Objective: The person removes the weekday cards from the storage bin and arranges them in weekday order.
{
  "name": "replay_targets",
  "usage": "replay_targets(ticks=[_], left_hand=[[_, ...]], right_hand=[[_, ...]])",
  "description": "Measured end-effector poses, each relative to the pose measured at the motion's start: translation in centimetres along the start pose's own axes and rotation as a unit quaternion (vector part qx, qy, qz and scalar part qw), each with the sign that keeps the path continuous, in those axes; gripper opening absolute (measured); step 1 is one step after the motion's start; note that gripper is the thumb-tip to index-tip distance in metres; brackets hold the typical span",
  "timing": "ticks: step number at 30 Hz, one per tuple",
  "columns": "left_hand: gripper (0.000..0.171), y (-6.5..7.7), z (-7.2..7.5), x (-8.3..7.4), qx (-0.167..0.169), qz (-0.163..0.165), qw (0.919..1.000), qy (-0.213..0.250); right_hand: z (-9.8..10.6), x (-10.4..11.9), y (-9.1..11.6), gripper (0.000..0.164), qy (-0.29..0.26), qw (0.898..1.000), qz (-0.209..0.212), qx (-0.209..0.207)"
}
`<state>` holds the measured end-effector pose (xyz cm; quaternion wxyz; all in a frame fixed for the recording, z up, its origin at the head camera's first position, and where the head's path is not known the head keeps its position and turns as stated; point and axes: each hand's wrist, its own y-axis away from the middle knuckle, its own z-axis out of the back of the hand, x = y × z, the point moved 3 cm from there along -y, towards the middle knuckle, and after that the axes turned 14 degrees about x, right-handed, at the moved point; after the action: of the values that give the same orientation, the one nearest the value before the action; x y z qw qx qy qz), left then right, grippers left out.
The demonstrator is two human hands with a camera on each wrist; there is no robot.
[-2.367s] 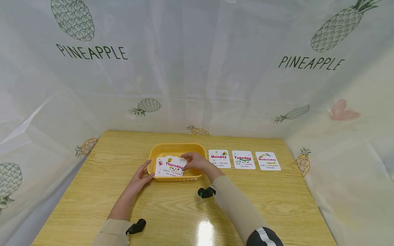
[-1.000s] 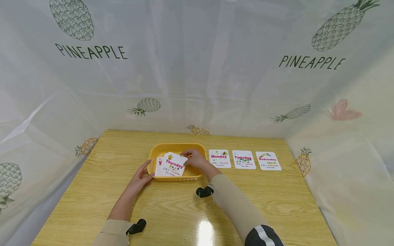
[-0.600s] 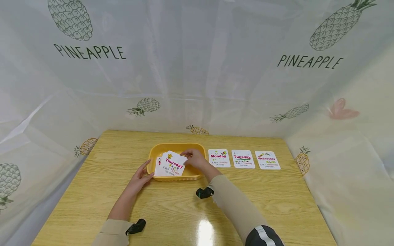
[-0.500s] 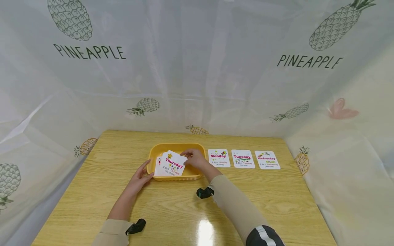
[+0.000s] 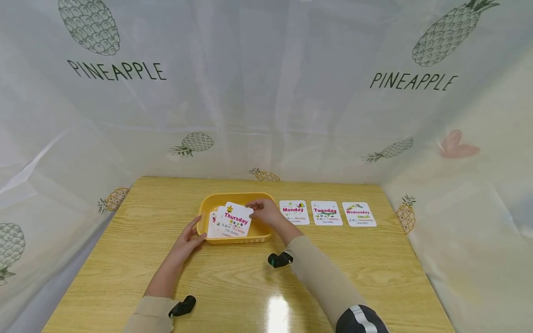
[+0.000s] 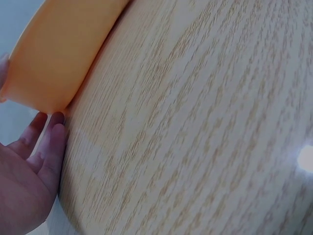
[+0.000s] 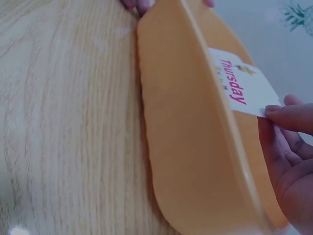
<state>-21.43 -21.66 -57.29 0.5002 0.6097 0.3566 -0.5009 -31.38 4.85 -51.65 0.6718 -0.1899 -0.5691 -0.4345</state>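
A yellow plastic basket (image 5: 260,239) stands on the table with several white cards in it. My right hand (image 5: 266,212) pinches the right edge of the Thursday card (image 5: 236,219), thumb in front and fingers behind, as the right wrist view shows. The card tilts up against the other cards (image 5: 213,227), which peek out at its left and mostly hide behind it. At the basket's left end, my left hand (image 5: 186,243) holds the corner, with a digit at the rim and fingers (image 6: 54,142) against the outside near the bottom.
To the basket's right lie the Monday card (image 5: 294,212), Tuesday card (image 5: 326,213) and Wednesday card (image 5: 359,214) in a row, face up. Behind the wooden table (image 5: 233,286) hangs a white pineapple-print sheet (image 5: 266,92).
My right hand has raised and tilted the Thursday card, sliding it a little rightward from the other cards, so more of them shows. My left hand stays at the basket.
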Motion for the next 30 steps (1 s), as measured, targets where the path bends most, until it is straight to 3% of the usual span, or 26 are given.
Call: replay_targets(ticks=[10, 18, 23, 30], left_hand=[[0.071, 0.0, -0.1, 0.0, -0.006, 0.0, 0.9999, -0.009], [0.071, 0.0, -0.1, 0.1, -0.006, -0.003, 0.9999, -0.009], [0.072, 0.0, -0.1, 0.1, -0.006, -0.002, 1.0, -0.005], [0.071, -0.1, 0.0, 0.3, -0.006, -0.001, 1.0, -0.001]], right_hand=[[1.6, 0.3, 1.2, 0.023, -0.077, 0.996, 0.015, -0.044], [2.8, 0.0, 3.0, 0.023, -0.144, 0.985, 0.029, -0.09], [3.3, -0.7, 4.1, 0.023, -0.159, 0.982, 0.027, -0.1], [3.6, -1.6, 5.4, 0.025, -0.147, 0.985, 0.023, -0.089]])
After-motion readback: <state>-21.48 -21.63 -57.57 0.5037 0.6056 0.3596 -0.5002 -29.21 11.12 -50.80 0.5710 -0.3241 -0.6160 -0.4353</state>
